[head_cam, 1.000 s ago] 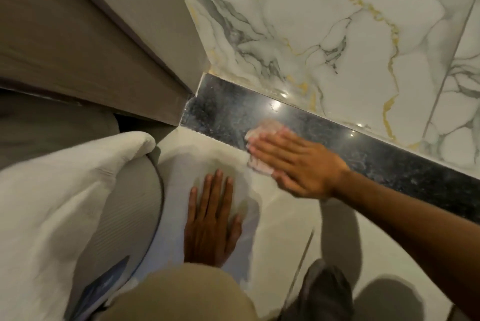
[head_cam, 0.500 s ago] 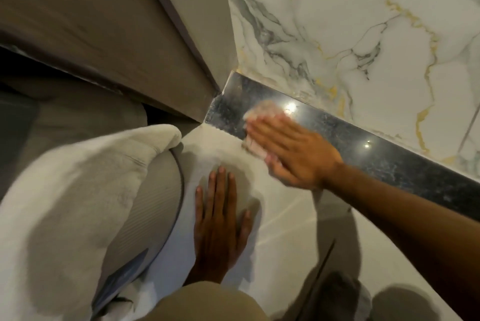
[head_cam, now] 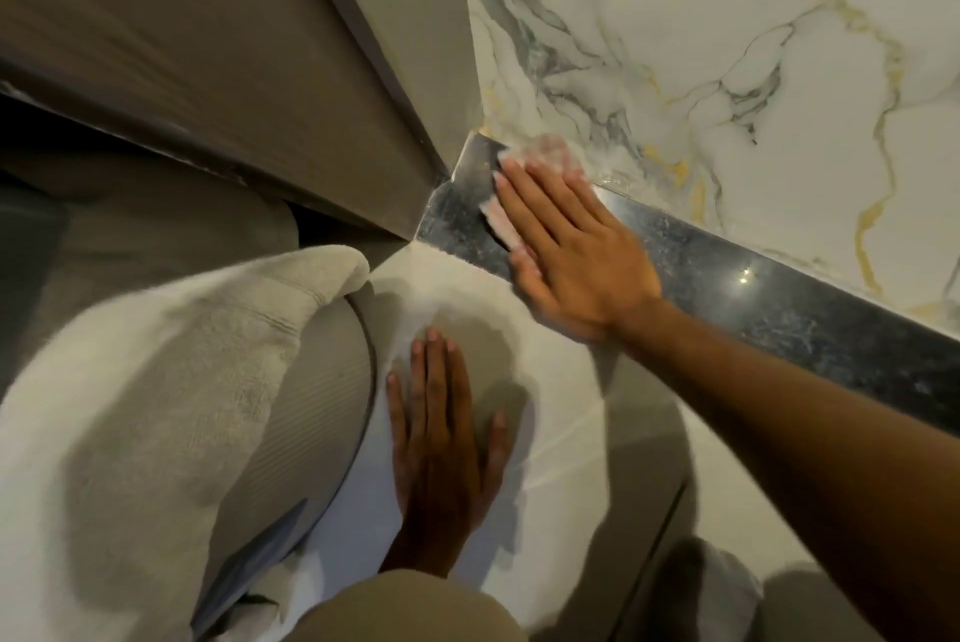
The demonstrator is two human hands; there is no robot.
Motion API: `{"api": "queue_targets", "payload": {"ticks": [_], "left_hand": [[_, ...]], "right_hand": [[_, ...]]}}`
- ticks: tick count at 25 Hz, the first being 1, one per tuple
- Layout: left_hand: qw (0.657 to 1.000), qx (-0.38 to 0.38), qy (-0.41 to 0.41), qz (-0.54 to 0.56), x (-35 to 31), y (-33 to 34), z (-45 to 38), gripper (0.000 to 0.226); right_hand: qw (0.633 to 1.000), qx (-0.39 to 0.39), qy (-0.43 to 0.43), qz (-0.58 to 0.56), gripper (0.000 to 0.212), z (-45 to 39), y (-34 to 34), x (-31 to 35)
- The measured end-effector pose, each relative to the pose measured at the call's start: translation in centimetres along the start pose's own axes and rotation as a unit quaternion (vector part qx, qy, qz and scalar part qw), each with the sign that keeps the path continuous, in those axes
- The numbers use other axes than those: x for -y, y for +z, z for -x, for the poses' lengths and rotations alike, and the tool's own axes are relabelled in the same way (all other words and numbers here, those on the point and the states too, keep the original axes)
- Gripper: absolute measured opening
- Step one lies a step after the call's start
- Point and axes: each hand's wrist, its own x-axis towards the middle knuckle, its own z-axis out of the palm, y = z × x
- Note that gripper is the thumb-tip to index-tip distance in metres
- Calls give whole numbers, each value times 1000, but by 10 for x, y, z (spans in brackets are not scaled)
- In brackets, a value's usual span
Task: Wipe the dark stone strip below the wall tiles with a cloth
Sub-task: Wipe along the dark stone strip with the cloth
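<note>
A dark speckled stone strip [head_cam: 769, 298] runs along the foot of white marble wall tiles [head_cam: 727, 70] with grey and gold veins. My right hand [head_cam: 566, 246] lies flat on a pale pink cloth [head_cam: 550, 153], pressing it against the strip's left end, close to the corner. Most of the cloth is hidden under the fingers; its top edge reaches the tile. My left hand [head_cam: 441, 444] rests flat, fingers spread, on the pale floor [head_cam: 571, 423], holding nothing.
A brown wooden door frame [head_cam: 332, 70] meets the strip at the corner. A white towel [head_cam: 130, 381] drapes over a grey ribbed rounded object [head_cam: 317, 397] at the left. My knee in beige fabric [head_cam: 405, 610] is at the bottom edge.
My right hand has slid the cloth left along the strip and up toward the corner by the door frame. The left hand has stayed planted on the floor.
</note>
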Motion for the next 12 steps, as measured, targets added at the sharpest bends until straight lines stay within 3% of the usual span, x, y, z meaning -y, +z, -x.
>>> {"api": "queue_targets", "payload": {"ticks": [1,3,6,10,12], "left_hand": [[1000,-1,6,-6,1,1,-1,81],[1000,-6,12,-12,2,2,0,81],[1000,-3,11,7,-1,-1,1,80],[999,-26,29,-12,-5,3,-18,83],[999,-36,32,-14,-8,6,-26,84]], "right_hand": [[1000,6,20,-13,73,-11,2,19],[997,44,-51,-35,73,-2,10,46],[990,64,-123,-9,70,48,5,22],[999,-3,51,-10,70,6,-3,8],[999,25,26,-36,71,-14,-3,29]]}}
